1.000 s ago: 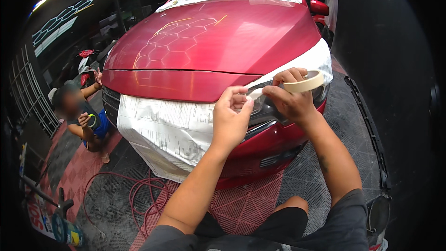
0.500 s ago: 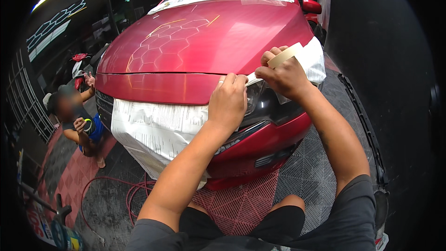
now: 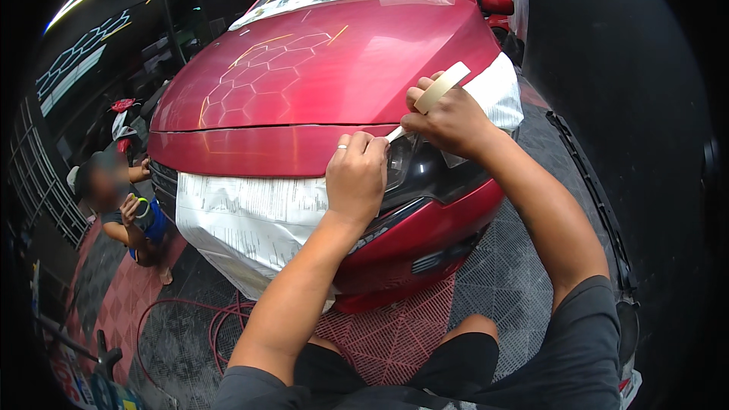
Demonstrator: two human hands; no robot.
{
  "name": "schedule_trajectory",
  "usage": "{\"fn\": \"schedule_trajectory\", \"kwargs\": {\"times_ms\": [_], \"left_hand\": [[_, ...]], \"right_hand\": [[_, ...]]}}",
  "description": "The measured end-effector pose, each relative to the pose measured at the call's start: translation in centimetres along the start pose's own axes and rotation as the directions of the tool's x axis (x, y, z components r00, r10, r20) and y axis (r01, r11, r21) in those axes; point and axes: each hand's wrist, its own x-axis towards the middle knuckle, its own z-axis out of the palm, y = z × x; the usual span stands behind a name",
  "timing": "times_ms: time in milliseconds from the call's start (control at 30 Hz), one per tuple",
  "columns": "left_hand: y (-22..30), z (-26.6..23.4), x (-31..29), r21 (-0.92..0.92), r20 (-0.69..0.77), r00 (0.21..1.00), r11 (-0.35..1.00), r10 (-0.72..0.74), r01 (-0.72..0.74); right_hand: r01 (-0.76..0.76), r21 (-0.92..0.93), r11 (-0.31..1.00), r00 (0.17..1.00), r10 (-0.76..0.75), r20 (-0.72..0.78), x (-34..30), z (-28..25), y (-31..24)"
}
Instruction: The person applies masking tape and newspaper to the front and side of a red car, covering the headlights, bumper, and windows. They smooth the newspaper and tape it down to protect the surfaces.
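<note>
A second ago your left hand [image 3: 355, 182] was turned up with its fingers parted; now it is palm-down, fingertips bunched at the right end of the red front panel [image 3: 281, 148], and both hands sit slightly farther left. Your right hand [image 3: 456, 125] grips the tape roll [image 3: 443, 88], which stands near the far side of the headlight [image 3: 398, 163]. A short pale strip [image 3: 395, 134] spans the narrow gap between your hands, so its end seems to be at the panel edge rather than in the air; whether your left fingers pinch it or only press, you cannot tell from here
</note>
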Motion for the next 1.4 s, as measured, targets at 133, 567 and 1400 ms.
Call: {"fn": "schedule_trajectory", "kwargs": {"times_ms": [133, 567, 1400], "left_hand": [[-0.2, -0.2, 0.1, -0.008, -0.027, 0.999, 1.0, 0.03, -0.03], [-0.4, -0.3, 0.8, -0.001, 0.089, 0.996, 1.0, 0.0, 0.001], [-0.4, -0.5, 1.6, 0.035, 0.159, 0.985, 0.998, -0.06, 0.055]], "right_hand": [[0.014, -0.042, 0.999, 0.998, -0.011, 0.059, 0.1, -0.3, 0.0], [0.083, -0.115, 0.99, 0.982, -0.061, 0.18, 0.7, -0.9, 0.3], [0.081, -0.12, 0.989, 0.953, -0.042, 0.301, 2.3, -2.0, -0.2]]}}
